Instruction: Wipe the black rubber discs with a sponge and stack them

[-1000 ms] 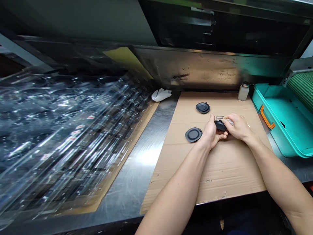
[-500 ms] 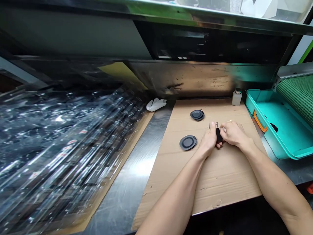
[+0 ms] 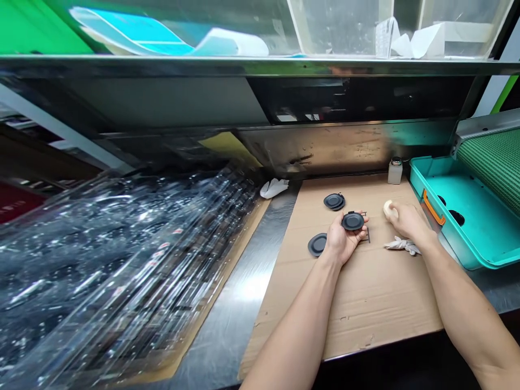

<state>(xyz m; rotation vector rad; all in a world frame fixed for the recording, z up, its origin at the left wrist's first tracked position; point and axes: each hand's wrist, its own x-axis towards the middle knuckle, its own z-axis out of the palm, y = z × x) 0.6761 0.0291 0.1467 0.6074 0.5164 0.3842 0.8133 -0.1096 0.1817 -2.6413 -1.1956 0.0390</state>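
Over the far half of the cardboard sheet [image 3: 365,298], my two hands are now apart, where half a second ago they were together around the dark piece. The dark disc [image 3: 352,220] now lies face up on my left hand [image 3: 340,239], and a crumpled white cloth [image 3: 400,245] shows near the sheet's right edge.

My left hand is palm up and open, fingers reaching out under the disc, with the thumb by its left side. My right hand [image 3: 409,222] comes in from the right, just beyond the cloth, fingers curled closed on a small pale piece [image 3: 387,209]; I can't tell what that is.

The disc is black and matte, rounded, with a raised ring around its flat middle and a small tab on its far rim. Towards the sheet's far left corner sits a dark round pair [image 3: 333,201], overlapping; a separate dark plate [image 3: 317,245] lies nearer me by the left edge.
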